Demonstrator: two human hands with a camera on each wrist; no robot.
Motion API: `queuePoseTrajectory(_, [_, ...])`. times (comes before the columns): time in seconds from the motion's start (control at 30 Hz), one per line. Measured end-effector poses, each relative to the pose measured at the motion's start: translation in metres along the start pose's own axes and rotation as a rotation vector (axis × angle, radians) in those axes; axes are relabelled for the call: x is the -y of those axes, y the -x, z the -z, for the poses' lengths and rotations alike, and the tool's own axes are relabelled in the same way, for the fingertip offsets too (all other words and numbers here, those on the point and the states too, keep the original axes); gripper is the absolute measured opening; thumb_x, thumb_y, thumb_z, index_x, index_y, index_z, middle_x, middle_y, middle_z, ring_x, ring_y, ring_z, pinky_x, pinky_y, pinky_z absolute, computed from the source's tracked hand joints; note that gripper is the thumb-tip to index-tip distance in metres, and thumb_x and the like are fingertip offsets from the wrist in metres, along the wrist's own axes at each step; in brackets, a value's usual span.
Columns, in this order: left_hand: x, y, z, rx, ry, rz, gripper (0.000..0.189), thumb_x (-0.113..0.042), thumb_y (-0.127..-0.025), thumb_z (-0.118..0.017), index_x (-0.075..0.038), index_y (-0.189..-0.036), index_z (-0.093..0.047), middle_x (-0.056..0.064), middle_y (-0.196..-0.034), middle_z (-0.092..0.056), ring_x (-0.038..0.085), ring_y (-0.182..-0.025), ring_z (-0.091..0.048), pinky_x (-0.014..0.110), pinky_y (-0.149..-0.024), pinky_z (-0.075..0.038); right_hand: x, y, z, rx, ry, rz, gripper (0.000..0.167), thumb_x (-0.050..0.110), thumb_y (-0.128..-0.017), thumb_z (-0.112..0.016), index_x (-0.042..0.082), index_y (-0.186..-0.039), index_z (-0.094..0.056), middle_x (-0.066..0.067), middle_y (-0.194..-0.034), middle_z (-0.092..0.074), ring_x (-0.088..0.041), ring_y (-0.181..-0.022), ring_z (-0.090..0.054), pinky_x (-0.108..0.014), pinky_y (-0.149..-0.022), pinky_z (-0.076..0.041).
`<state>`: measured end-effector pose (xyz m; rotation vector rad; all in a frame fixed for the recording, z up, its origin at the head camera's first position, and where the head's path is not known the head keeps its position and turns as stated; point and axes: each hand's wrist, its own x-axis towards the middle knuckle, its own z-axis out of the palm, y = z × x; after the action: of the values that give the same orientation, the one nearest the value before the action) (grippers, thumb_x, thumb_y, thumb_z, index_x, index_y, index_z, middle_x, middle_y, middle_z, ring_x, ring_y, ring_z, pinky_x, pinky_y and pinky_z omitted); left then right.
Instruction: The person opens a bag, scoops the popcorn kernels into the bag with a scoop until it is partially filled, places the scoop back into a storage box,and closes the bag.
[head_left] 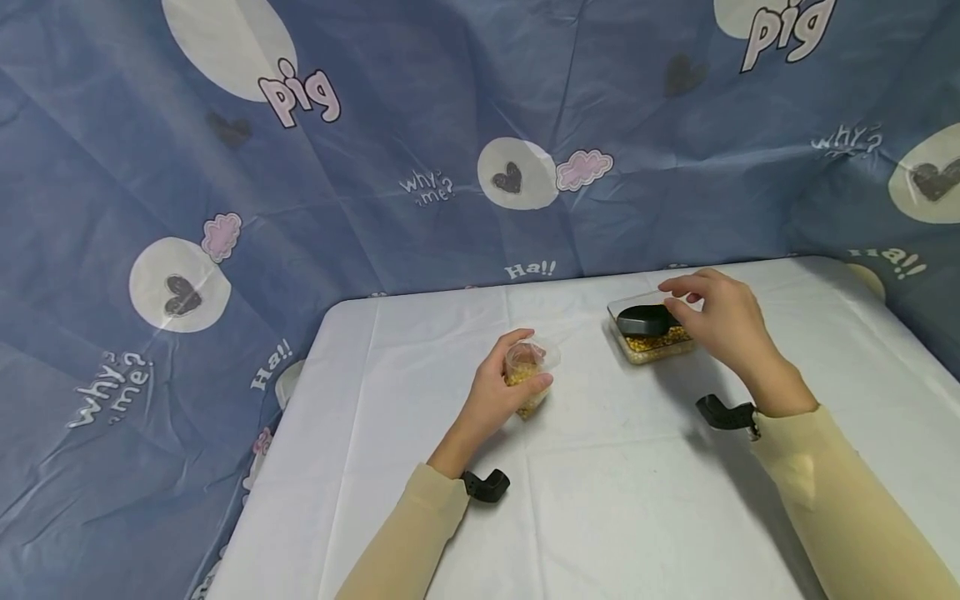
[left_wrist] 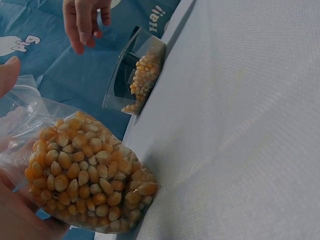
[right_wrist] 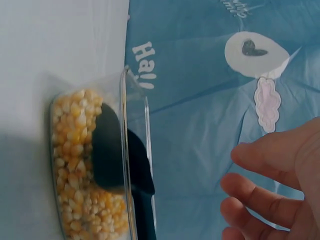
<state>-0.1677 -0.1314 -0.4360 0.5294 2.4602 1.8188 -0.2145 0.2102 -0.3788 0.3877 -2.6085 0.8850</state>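
Observation:
My left hand (head_left: 491, 385) holds a clear plastic zip bag (head_left: 529, 402) by its sides, fingers and thumb on either side. Yellow corn kernels (left_wrist: 85, 175) fill the bag's lower part, and its mouth gapes in the head view. To the right stands a clear rectangular box (head_left: 637, 359) with corn kernels (right_wrist: 75, 155) in it. A black scoop (head_left: 642, 322) rests in the box, its handle (right_wrist: 144, 215) over the rim. My right hand (head_left: 722, 321) hovers above the handle with loosely bent fingers; the right wrist view shows a gap between them.
A white cloth (head_left: 420, 417) covers the table. Behind and to the left hangs a blue patterned curtain (head_left: 420, 233), close along the table's back edge. Black wrist mounts (head_left: 487, 486) stick out from both forearms.

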Motion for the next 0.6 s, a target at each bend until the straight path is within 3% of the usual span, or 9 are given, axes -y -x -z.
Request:
queuePoseTrajectory(0.23, [0.001, 0.001, 0.003, 0.001, 0.013, 0.012, 0.07, -0.028, -0.091, -0.078, -0.034, -0.15, -0.041, 0.004, -0.133, -0.057, 0.025, -0.108, -0.061, 0.043, -0.084, -0.053, 0.014, -0.002, -0.007, -0.056, -0.043, 0.052, 0.02, 0.012, -0.093, -0.07, 0.013, -0.112, -0.077, -0.004, -0.098, -0.069, -0.025, -0.084, -0.064, -0.042, -0.067, -0.042])
queuePoseTrajectory(0.6, [0.002, 0.0, 0.002, 0.01, 0.012, -0.036, 0.066, -0.04, -0.09, -0.077, -0.043, -0.147, -0.043, -0.002, -0.127, -0.059, 0.018, -0.104, -0.063, 0.039, -0.081, -0.054, 0.033, 0.0, -0.015, -0.047, -0.103, 0.083, 0.02, 0.01, -0.092, -0.072, 0.017, -0.111, -0.078, 0.002, -0.092, -0.068, -0.016, -0.078, -0.063, -0.033, -0.062, -0.043])
